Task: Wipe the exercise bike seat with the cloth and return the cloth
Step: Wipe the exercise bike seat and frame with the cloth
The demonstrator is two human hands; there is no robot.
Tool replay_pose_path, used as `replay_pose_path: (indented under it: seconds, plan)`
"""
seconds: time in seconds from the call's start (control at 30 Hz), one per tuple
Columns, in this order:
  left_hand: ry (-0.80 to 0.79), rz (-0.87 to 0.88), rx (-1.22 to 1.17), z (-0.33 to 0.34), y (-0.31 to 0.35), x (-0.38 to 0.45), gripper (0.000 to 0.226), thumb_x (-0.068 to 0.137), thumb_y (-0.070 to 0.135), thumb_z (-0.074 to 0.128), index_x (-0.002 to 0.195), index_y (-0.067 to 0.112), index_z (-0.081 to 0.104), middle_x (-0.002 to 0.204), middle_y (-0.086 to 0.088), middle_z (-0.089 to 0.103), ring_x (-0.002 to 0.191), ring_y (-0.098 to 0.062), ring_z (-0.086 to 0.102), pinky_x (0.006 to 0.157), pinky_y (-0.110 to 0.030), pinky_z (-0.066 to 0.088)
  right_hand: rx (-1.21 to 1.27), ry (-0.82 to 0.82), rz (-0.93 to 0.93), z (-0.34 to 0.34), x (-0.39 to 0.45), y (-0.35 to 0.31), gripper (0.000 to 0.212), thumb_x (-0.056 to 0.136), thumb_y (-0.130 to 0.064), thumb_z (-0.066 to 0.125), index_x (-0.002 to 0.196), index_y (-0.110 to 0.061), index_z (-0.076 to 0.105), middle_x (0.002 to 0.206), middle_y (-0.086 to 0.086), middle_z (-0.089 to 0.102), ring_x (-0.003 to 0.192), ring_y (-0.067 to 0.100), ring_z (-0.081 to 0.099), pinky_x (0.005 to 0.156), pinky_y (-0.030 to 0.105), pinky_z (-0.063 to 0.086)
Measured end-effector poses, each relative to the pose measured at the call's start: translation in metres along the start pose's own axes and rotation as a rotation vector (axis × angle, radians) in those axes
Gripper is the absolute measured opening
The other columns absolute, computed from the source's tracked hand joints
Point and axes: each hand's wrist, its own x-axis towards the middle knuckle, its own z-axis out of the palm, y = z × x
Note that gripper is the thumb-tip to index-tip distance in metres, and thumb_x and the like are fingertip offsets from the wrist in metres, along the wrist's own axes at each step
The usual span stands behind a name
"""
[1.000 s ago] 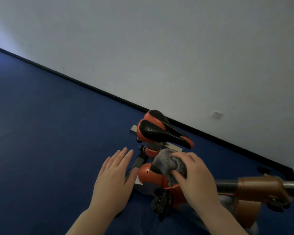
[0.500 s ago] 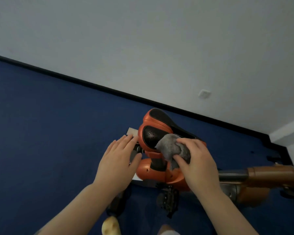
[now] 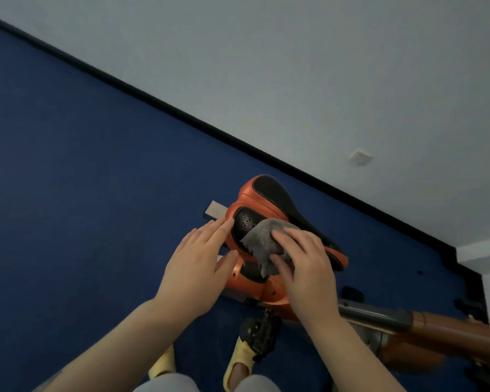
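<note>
I look down at an orange and black padded exercise bike seat (image 3: 269, 210), which I use as the landmark for everything here. My right hand (image 3: 303, 267) rests on the near side of the seat, fingers curled down and closed around a crumpled grey cloth (image 3: 262, 240), pressing it against the black mesh-textured panel on the seat's near half. The cloth is bunched, not spread flat, likely so that I can push it firmly into the curved padding; one loose corner hangs off the seat's near edge. My left hand (image 3: 198, 264) lies just to the left of the seat, palm down and open, holding nothing, with its fingertips (image 3: 224, 223) at the seat's orange rim; whether they actually touch the rim I cannot tell. I judge that this hand is there to steady the seat so it does not swivel under the wiping pressure. The seat has a glossy orange shell framing two black padded halves, with a long narrow nose running away to the right. The far half of the seat is uncovered and not yet under the cloth, so I judge the wiping is only beginning. Below the seat, nearer to me, is the orange bike frame (image 3: 269, 290) and a black pedal (image 3: 259, 332). Nearer still are my feet in yellow slippers (image 3: 238, 363) on a dark blue carpet (image 3: 82, 179), and beyond the seat a pale grey wall (image 3: 294, 66) rises behind a black skirting board.
</note>
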Motion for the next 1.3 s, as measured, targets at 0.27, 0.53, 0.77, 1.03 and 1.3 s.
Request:
replay_pose_path:
  seconds: [0.27,0.53,0.77,1.03,1.3]
  plan:
    - [0.062,-0.132,-0.054,0.012,0.012,0.002,0.054,0.095,0.042,0.039,0.145,0.039,0.02,0.151,0.019,0.026,0.137,0.007,0.014,0.115,-0.02,0.007,0.115,-0.003,-0.269,0.031,0.012,0.007,0.045,0.094,-0.026,0.045,0.139,-0.021,0.047,0.145,0.006,0.047,0.139,0.02,0.037,0.112,0.039,0.034]
    - [0.06,-0.228,-0.151,0.022,0.023,0.008,0.052,0.094,0.047,0.032,0.144,0.045,0.017,0.153,0.024,0.02,0.142,-0.008,0.019,0.115,-0.041,0.025,0.078,-0.111,-0.33,0.016,0.011,0.043,0.045,0.095,-0.025,0.042,0.14,-0.022,0.046,0.15,-0.002,0.036,0.142,0.016,0.031,0.112,0.043,0.037]
    - [0.09,-0.208,-0.158,0.022,0.026,0.009,0.053,0.096,0.041,0.036,0.145,0.041,0.017,0.151,0.022,0.024,0.137,0.0,0.023,0.114,-0.027,0.022,0.075,-0.142,-0.309,0.029,0.035,0.001,0.047,0.099,-0.041,0.041,0.141,-0.021,0.044,0.15,0.001,0.041,0.143,0.014,0.027,0.116,0.037,0.029]
    - [0.097,-0.199,-0.207,0.018,0.025,0.011,0.052,0.095,0.041,0.038,0.144,0.04,0.021,0.145,0.024,0.032,0.133,0.001,0.03,0.109,-0.024,0.03,0.053,-0.037,-0.249,0.038,0.038,-0.012,0.043,0.098,-0.032,0.043,0.138,-0.019,0.048,0.146,0.005,0.046,0.14,0.019,0.034,0.114,0.04,0.032]
    - [0.037,-0.189,-0.3,0.012,0.019,0.011,0.048,0.097,0.038,0.039,0.141,0.046,0.023,0.129,0.036,0.03,0.12,0.017,0.026,0.101,-0.016,0.028,-0.008,0.034,-0.365,0.03,0.017,0.033,0.042,0.095,-0.025,0.051,0.137,-0.019,0.049,0.144,0.004,0.048,0.139,0.018,0.038,0.11,0.042,0.039]
